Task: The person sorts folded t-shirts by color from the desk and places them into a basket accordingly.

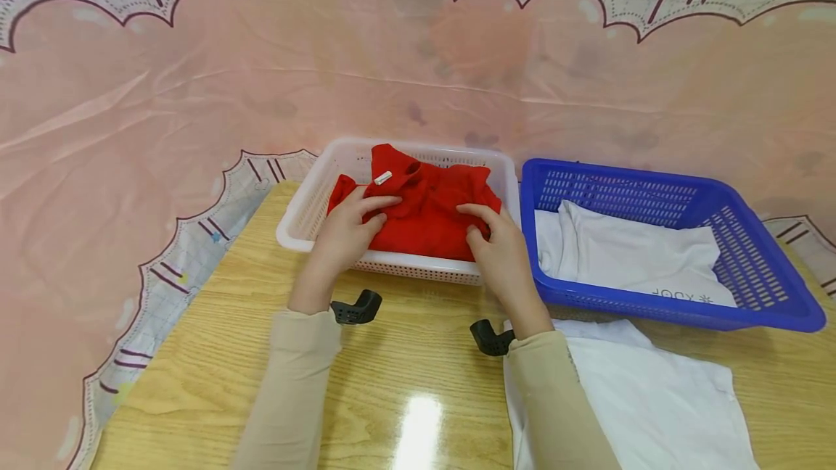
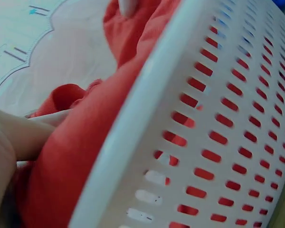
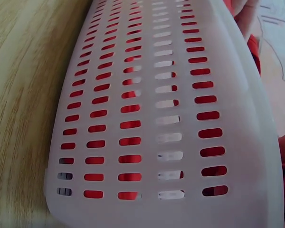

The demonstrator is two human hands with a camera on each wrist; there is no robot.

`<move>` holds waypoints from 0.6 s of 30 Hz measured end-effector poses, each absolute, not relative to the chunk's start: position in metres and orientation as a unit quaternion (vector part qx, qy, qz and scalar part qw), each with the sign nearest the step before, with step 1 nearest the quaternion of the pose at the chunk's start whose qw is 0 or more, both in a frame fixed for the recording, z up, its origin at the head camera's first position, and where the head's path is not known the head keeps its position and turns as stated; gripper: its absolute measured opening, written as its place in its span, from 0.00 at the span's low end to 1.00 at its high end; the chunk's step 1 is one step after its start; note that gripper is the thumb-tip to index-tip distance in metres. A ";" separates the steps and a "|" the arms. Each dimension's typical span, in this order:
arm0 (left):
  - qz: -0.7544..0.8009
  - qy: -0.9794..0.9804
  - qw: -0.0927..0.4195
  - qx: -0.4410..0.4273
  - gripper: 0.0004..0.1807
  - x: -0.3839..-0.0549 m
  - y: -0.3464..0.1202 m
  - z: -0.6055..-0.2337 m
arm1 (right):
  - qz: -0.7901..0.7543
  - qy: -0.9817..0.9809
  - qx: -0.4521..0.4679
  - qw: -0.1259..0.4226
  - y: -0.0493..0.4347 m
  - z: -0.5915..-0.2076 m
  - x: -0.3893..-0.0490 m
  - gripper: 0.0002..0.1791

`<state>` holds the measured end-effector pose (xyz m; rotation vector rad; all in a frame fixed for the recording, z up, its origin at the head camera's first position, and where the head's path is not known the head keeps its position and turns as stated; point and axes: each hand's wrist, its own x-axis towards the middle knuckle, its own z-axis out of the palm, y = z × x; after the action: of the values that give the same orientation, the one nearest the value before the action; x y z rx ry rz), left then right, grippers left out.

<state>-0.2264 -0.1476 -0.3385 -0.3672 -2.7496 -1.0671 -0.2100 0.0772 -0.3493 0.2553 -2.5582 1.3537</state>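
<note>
A red garment (image 1: pixel 427 201) with a collar and a small white tag lies bunched inside a white plastic basket (image 1: pixel 418 264). My left hand (image 1: pixel 345 231) reaches over the basket's front left rim, thumb and forefinger stretched onto the red cloth. From the other side my right hand (image 1: pixel 499 245) rests on the cloth's right part, fingers relaxed. The remaining fingers of both hands are largely hidden. In the left wrist view the red garment (image 2: pixel 90 137) bulges above the basket's rim, against the left hand (image 2: pixel 23 135). Red cloth shows through the slotted basket wall (image 3: pixel 147 109) in the right wrist view.
A blue basket (image 1: pixel 653 299) holding folded white clothes (image 1: pixel 640 245) stands right of the white one. In front of it, a white garment (image 1: pixel 660 397) lies on the wooden table (image 1: pixel 196 383), partly beneath my right sleeve. A pink patterned cloth (image 1: pixel 261 78) hangs behind.
</note>
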 end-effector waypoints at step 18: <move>-0.310 -0.945 0.051 -0.092 0.17 -0.224 -0.142 -0.337 | 0.315 -0.925 0.160 0.138 0.073 -0.354 -0.211 0.15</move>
<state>-0.2239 -0.1421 -0.3367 -0.2788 -2.8754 -0.9424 -0.2115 0.0727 -0.3538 0.4618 -2.6754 0.9109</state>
